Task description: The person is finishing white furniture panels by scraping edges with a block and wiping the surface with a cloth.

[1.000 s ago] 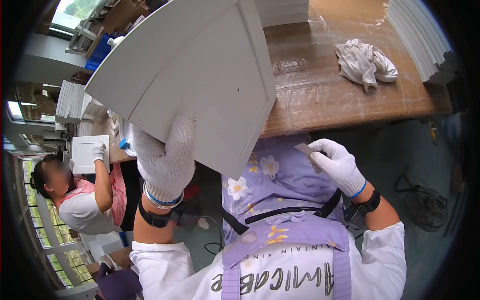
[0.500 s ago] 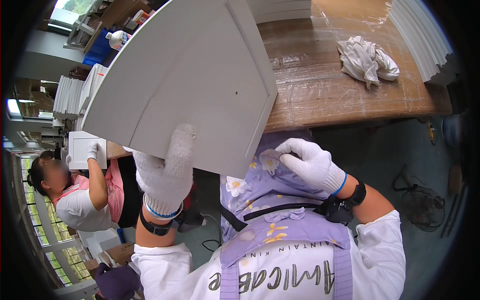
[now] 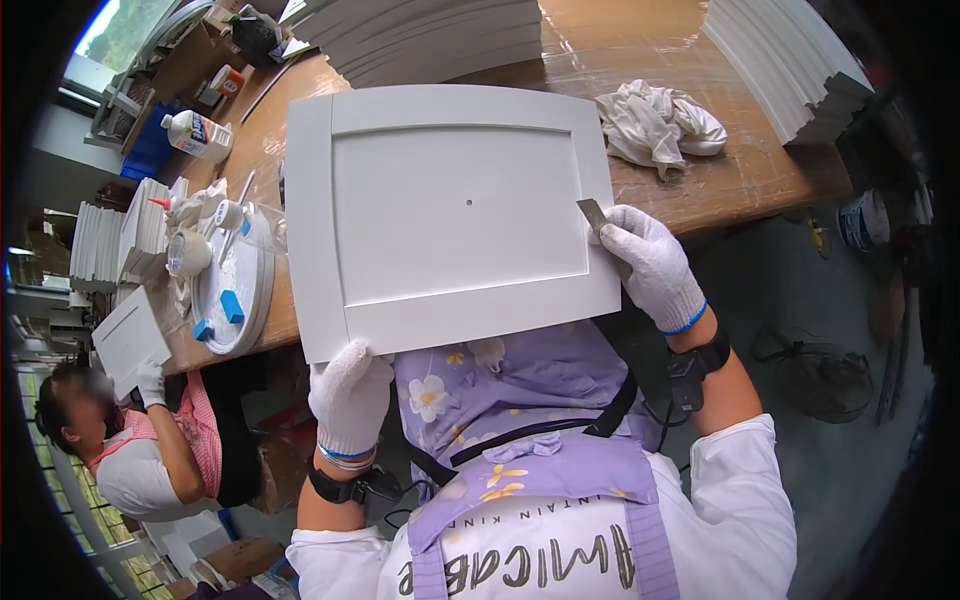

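Observation:
A white framed cabinet door panel [image 3: 460, 270] lies in front of me, its near part reaching past the table's edge. Near its middle is a small dark spot [image 3: 469, 203]. My left hand [image 3: 350, 398], in a white knit glove, is closed on the panel's near left corner, thumb on top; the fingers beneath are hidden. Over the panel's right border, my gloved right hand [image 3: 652, 262] pinches a small, flat grey scraper blade [image 3: 591, 213], which sticks out toward the recessed middle. I cannot tell whether the blade touches the panel.
Stacked white panels [image 3: 430, 45] stand behind, with another stack [image 3: 790, 70] at far right. A crumpled white cloth [image 3: 660, 128] lies right. Left are a white bottle [image 3: 198, 136] and a round tray [image 3: 250, 300] with blue blocks. A co-worker [image 3: 170, 450] handles another panel. A fan [image 3: 815, 375] stands right.
The panel has come down from a raised tilt to lie face up before me. My left hand moved to its near corner; my right hand rose to its right border with the blade.

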Tool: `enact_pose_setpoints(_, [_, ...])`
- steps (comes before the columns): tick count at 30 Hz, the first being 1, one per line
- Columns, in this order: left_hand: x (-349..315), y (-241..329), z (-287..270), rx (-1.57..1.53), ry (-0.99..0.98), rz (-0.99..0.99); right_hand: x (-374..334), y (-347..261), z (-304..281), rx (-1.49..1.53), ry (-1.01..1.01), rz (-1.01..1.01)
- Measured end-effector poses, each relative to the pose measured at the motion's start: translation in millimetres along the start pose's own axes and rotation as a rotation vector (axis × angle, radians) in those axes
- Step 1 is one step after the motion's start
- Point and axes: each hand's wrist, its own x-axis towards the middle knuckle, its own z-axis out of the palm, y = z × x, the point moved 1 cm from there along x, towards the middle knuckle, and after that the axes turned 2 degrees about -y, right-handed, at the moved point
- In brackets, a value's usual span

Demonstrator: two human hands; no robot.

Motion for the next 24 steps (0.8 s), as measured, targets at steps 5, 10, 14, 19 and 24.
enact_pose_setpoints(5, [3,-33,0,0.004,-0.302,-0.215,11,-8,-24,-0.362,0.010,0.022])
enact_pose_setpoints(10, [9,-62,-15,-0.109,-0.269,-0.476,24,-26,-19,-0.812,0.193,-0.074])
enact_pose_setpoints(14, [11,-90,-6,-0.093,-0.159,-0.334,0,-31,-4,-1.326,0.433,-0.591])
enact_pose_setpoints(19, [16,-100,8,-0.152,-0.170,-0.378,-23,-3,3,-1.744,0.351,-0.516])
enact_pose_setpoints(24, [15,-98,14,-0.225,-0.232,-0.415,-15,12,9,-1.965,0.254,-0.462])
